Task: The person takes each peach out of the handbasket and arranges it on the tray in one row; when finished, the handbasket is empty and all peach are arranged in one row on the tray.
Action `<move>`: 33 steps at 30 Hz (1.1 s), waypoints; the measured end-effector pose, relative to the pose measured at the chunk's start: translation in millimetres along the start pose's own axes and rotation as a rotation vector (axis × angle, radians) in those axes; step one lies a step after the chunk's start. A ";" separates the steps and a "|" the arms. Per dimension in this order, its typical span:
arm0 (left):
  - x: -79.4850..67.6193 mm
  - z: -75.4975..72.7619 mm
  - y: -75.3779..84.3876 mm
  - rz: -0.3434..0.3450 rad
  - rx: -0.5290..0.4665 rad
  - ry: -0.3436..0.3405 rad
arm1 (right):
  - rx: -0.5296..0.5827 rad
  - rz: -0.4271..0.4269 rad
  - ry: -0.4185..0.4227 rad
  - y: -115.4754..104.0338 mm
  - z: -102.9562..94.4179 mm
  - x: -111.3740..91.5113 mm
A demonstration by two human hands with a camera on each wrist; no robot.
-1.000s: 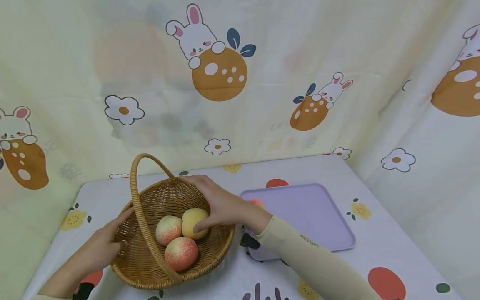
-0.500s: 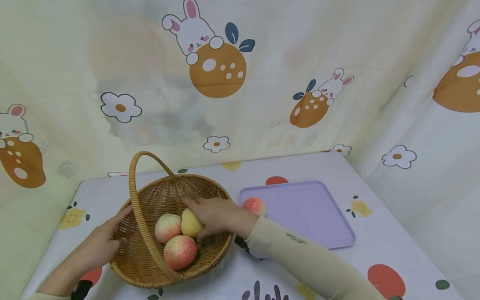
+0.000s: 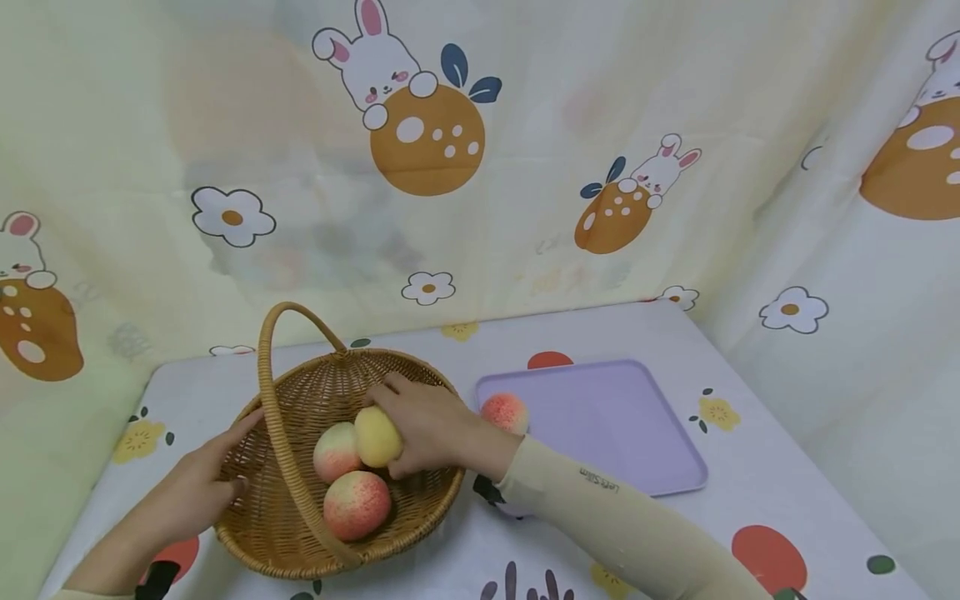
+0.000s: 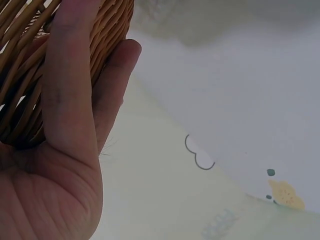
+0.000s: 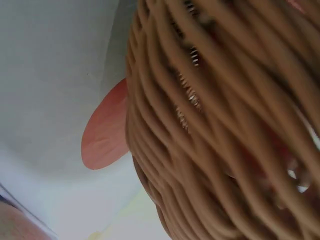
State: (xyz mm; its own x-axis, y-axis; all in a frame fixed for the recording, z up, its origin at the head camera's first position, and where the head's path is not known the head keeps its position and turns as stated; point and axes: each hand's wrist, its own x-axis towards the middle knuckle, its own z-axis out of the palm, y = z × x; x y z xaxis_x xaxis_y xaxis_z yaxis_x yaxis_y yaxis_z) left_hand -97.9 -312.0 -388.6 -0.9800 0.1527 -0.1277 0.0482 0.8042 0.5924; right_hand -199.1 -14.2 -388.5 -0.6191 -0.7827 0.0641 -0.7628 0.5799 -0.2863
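In the head view a brown wicker basket with a tall arched handle stands at the left of the table. My left hand holds its left side, thumb on the inner side; the left wrist view has this hand's fingers against the woven wall. Inside the basket my right hand grips a yellow peach. Beside that fruit lie a pale peach with a pink blush and a redder peach. Only the basket's outer weave fills most of the right wrist view.
Right of the basket lies a lilac tray, with another pink peach at its left edge, partly behind my right forearm. A printed cloth covers the table. Curtains with rabbit prints hang behind and at the sides.
My right hand has come off the basket's far rim and closed round the yellow peach, which now sits slightly higher and turned. The left hand stays at the basket's side.
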 end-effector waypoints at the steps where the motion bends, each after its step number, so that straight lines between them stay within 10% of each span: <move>1: 0.1 -0.5 0.0 -0.004 0.000 -0.005 | 0.063 -0.008 0.030 1.1 -2.2 -2.1; 11: 2.2 -5.3 -3.3 -0.065 -0.023 -0.076 | 0.645 -0.135 0.234 27.0 -43.2 -32.7; 20: 4.0 -5.4 -2.0 -0.067 -0.044 -0.103 | 0.695 -0.026 0.354 69.8 -60.7 -73.8; 33: 2.7 -3.3 -1.9 -0.063 -0.026 -0.084 | 0.622 0.126 0.305 114.6 -54.9 -121.8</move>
State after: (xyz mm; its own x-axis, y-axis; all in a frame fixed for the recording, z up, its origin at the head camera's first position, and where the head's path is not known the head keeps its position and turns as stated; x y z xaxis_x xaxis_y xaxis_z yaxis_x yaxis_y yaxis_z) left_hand -101.3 -315.0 -387.4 -0.9612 0.1509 -0.2310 -0.0192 0.7986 0.6015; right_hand -221.3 160.0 -376.6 -0.7900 -0.5670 0.2332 -0.4894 0.3540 -0.7970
